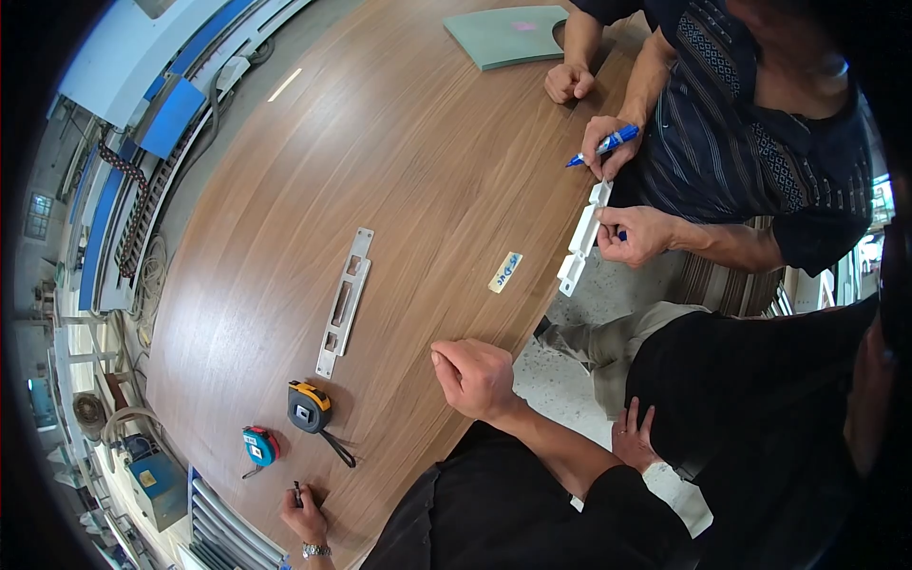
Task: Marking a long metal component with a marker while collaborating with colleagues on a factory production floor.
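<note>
The widest open stretch of the wooden tabletop [399, 142] lies beyond the long metal strike plate [344, 304], bare up to the green board [503, 36] at the far end. Right of the plate, only a small label [505, 272] lies flat before the table edge, where another person's hands [635, 235] hold a white bracket [581, 237]. On the near side of the plate, a black-and-orange tape measure [309, 407] and a blue one [259, 445] crowd the way. My right hand [475, 378], fisted, blocks the near right; my left hand [306, 518], closed on a small dark pen [297, 493], sits beyond the tapes.
</note>
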{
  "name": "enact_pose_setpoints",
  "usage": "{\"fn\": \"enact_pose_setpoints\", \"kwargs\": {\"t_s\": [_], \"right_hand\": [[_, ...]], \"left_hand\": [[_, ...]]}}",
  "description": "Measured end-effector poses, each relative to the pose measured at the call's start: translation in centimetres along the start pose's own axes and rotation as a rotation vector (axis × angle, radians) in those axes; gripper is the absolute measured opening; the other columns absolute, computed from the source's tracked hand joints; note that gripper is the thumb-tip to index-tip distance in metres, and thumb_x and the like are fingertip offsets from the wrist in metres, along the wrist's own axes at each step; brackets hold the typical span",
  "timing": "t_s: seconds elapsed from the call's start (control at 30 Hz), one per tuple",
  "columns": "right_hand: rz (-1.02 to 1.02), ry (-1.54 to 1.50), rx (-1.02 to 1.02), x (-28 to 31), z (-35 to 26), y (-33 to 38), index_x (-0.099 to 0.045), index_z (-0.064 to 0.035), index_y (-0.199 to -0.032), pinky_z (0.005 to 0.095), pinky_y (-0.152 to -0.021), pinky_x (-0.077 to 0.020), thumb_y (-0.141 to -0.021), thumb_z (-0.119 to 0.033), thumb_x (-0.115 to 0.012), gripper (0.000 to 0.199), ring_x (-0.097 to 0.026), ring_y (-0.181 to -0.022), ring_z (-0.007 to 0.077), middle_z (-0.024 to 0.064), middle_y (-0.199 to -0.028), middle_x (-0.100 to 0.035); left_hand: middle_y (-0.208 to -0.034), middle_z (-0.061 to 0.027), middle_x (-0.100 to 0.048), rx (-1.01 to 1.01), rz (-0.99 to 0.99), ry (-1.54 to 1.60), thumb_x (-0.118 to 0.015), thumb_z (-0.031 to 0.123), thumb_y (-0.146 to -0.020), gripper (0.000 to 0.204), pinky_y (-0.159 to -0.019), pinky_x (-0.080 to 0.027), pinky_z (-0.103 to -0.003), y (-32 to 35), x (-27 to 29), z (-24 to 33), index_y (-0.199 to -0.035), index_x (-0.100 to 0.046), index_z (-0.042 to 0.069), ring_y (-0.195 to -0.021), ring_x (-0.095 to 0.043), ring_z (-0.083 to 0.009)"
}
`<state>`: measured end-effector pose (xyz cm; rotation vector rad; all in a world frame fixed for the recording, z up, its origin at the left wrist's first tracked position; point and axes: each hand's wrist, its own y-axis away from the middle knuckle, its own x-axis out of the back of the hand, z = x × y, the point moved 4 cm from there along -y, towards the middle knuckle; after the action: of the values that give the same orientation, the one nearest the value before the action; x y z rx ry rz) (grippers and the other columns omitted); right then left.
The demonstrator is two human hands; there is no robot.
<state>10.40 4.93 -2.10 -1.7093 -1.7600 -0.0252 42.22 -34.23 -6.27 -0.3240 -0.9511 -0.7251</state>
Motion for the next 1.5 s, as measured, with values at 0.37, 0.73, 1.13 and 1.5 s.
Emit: {"fn": "enact_pose_setpoints", "kwargs": {"t_s": [0.37,0.73,1.13,1.5], "right_hand": [[-0.011,0.008,0.007,0.0,0.1,-0.1,-0.068,-0.0051,-0.096,0.0379,-0.057,-0.0529,-0.092,-0.006,-0.072,0.005,-0.067,-0.064,0.0273,0.0087,-0.074,-0.068],[0.031,0.001,0.026,-0.1,0.0,0.1,-0.072,-0.0025,-0.093,0.0366,-0.055,-0.0514,-0.092,-0.003,-0.072,0.002,-0.067,-0.061,0.0273,0.0105,-0.073,-0.069],[0.141,0.041,0.026,-1.0,0.3,1.2,-0.073,-0.0027,-0.097,0.0395,-0.059,-0.0519,-0.097,-0.011,-0.071,0.009,-0.068,-0.066,0.0314,0.0152,-0.078,-0.07],[0.368,0.042,-0.12,-0.9,-6.0,14.1,-0.071,0.0001,-0.102,0.0344,-0.07,-0.0546,-0.096,-0.007,-0.069,0.009,-0.072,-0.077,0.0237,0.0152,-0.093,-0.075]], "left_hand": [[-0.063,0.001,-0.05,0.031,-0.031,-0.039,-0.068,0.018,-0.098,0.03,-0.055,-0.035,-0.034,0.0,0.1,1.1,-0.076,-0.059,0.001,-0.062,-0.042,-0.0094],[-0.059,-0.0096,-0.046,-0.012,0.006,-0.133,-0.072,0.022,-0.096,0.034,-0.054,-0.033,-0.039,0.3,0.5,1.5,-0.075,-0.058,-0.001,-0.056,-0.039,-0.0161],[-0.066,-0.0232,-0.058,-0.047,-0.005,-0.107,-0.073,0.032,-0.095,0.039,-0.058,-0.043,-0.047,-0.1,0.9,1.9,-0.078,-0.062,-0.001,-0.056,-0.054,-0.0343],[-0.073,-0.0246,-0.066,-0.267,-0.126,0.067,-0.074,0.04,-0.094,0.042,-0.064,-0.049,-0.053,1.0,0.6,1.9,-0.083,-0.065,0.001,-0.071,-0.065,-0.0471]]}}
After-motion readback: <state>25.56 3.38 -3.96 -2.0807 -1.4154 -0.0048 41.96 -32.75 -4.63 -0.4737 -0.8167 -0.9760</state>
